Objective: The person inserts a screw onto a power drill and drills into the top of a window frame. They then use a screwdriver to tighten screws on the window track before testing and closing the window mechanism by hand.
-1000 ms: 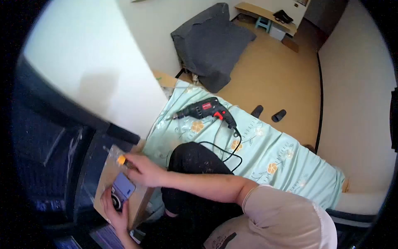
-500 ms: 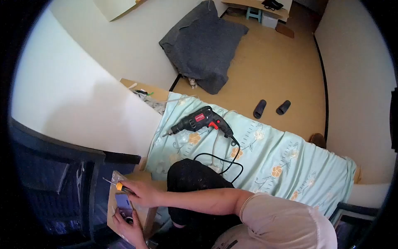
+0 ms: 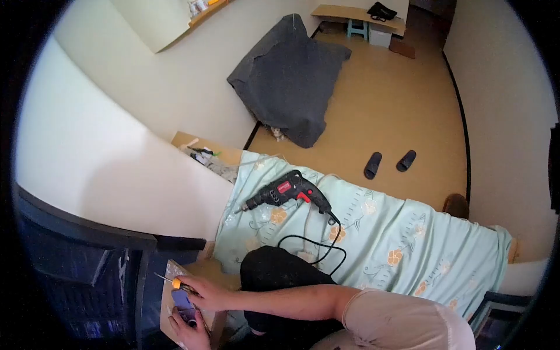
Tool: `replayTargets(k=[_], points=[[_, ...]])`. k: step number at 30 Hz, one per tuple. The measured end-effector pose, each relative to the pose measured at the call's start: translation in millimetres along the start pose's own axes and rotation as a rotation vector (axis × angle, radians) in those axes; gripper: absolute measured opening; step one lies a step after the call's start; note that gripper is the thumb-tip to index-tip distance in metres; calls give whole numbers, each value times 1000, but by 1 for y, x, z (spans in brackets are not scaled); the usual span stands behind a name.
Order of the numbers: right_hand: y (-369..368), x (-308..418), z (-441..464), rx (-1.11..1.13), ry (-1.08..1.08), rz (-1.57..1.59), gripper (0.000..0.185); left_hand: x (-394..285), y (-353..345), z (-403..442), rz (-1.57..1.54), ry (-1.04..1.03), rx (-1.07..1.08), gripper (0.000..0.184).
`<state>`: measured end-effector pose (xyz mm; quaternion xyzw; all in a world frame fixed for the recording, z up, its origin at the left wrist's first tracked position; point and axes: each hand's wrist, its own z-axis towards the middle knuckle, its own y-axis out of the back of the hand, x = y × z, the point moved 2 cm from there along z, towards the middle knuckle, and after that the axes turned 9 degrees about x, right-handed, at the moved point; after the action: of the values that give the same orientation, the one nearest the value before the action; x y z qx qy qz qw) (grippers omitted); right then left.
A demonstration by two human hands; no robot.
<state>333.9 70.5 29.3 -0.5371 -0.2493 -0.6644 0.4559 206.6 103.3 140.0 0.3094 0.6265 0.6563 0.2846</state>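
My right hand (image 3: 207, 293) is closed round a screwdriver (image 3: 184, 286) with a yellow and black handle. Its thin metal shaft points up and left, over a pale wooden board or box (image 3: 169, 318). Just below, my left hand (image 3: 189, 333) grips a flat purple-blue piece (image 3: 182, 300) by its lower end, against the board. A small dark round part shows near the left fingertips; its kind is unclear. The two hands are close together, and the right one partly covers the piece's edge.
A corded power drill (image 3: 286, 191) lies on a light green floral cloth (image 3: 373, 233). A dark window frame (image 3: 87, 227) stands at left. Beyond are a grey cloth-covered object (image 3: 286, 81), a kitten (image 3: 277, 133), slippers (image 3: 373, 165) and a small stool (image 3: 357, 29).
The camera view has shifted, so the whole scene sits slightly lower and to the right. Both hands keep their hold on the screwdriver and the purple-blue piece.
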Motion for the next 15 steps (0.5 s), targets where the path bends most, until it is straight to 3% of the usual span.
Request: replayTargets(k=[2, 4, 6, 9, 15], points=[[-3, 2, -4, -79, 87, -32, 58, 3, -6, 1, 49, -56, -93, 67], [-4, 0, -4, -78, 93, -16, 58, 5, -12, 1, 120, -40, -38, 61], [-9, -6, -2, -118, 178, -51, 58, 38, -46, 4, -3, 21, 20, 63], [1, 10, -4, 5, 16, -67, 59, 35, -40, 6, -131, 84, 86, 67], [2, 14, -5, -19, 56, -127, 60, 40, -42, 6, -49, 64, 97, 66]])
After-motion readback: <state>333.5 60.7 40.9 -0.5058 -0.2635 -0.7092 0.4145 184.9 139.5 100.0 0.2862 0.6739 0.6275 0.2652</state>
